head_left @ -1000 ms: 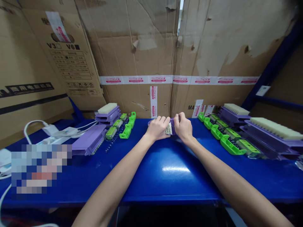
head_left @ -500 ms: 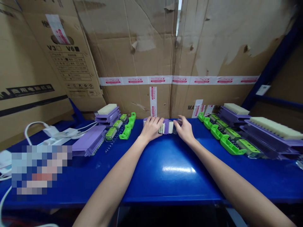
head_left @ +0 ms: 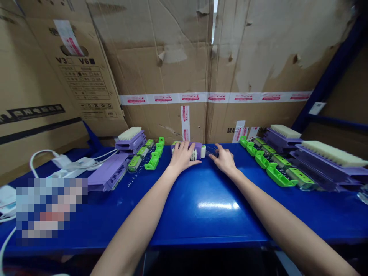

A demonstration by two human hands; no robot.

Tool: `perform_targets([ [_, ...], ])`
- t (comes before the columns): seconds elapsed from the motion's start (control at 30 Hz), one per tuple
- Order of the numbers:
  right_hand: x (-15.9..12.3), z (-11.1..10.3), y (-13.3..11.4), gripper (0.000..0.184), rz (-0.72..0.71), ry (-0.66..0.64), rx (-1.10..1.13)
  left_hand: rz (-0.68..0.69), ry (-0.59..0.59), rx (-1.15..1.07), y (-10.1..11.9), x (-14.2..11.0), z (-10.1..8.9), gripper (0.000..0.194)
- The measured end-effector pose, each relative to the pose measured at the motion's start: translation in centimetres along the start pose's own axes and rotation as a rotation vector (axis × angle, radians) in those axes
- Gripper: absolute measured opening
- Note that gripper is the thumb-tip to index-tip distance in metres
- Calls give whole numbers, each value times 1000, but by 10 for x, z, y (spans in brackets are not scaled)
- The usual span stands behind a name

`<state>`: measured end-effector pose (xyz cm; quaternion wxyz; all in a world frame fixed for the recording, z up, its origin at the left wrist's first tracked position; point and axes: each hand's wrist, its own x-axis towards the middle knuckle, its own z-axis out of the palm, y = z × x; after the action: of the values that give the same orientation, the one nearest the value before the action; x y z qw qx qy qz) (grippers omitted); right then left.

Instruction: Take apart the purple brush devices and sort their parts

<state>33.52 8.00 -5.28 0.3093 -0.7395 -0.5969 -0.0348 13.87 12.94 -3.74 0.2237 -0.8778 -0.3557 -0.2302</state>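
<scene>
Near the back of the blue table, my left hand lies over a purple brush head with pale bristles, fingers draped across its top and thumb spread toward me. A white end piece with a little green shows at the brush head's right end. Beside that end, my right hand is curled, with a clear plastic piece between its thumb and fingers. Whether the clear piece touches the white end is too blurred to tell. My left fingers cover much of the brush head.
Purple bristled parts, green-topped clear cases and green covers line the left. Similar purple parts and green covers stand right. White cables and a power strip lie far left. Cardboard walls the back.
The brush head has shifted slightly left under my left hand, whose thumb now spreads away from it. My right hand has turned a little and sits farther from the white end.
</scene>
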Motion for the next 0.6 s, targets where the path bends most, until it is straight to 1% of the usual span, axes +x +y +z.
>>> perform_targets([
  [0.07,1,-7,0,54,6,22,-66,-10,-8,-6,1,0,1,74],
  [0.17,5,-20,6,45,24,95,-116,-23,-17,-8,2,0,2,70],
  [0.23,7,-26,12,42,55,93,-172,-27,-21,-5,2,0,3,69],
  [0.3,9,-28,19,38,95,15,-229,-28,-26,4,3,0,3,67],
  [0.4,10,-28,25,35,136,-173,-272,-33,-33,16,4,1,1,67],
  [0.43,9,-27,26,34,143,-216,-275,-36,-35,19,5,1,1,67],
  [0.5,9,-26,25,35,152,-254,-284,-41,-37,22,6,1,0,66],
  [0.6,8,-27,21,37,145,-257,-301,-48,-36,21,7,1,0,65],
])
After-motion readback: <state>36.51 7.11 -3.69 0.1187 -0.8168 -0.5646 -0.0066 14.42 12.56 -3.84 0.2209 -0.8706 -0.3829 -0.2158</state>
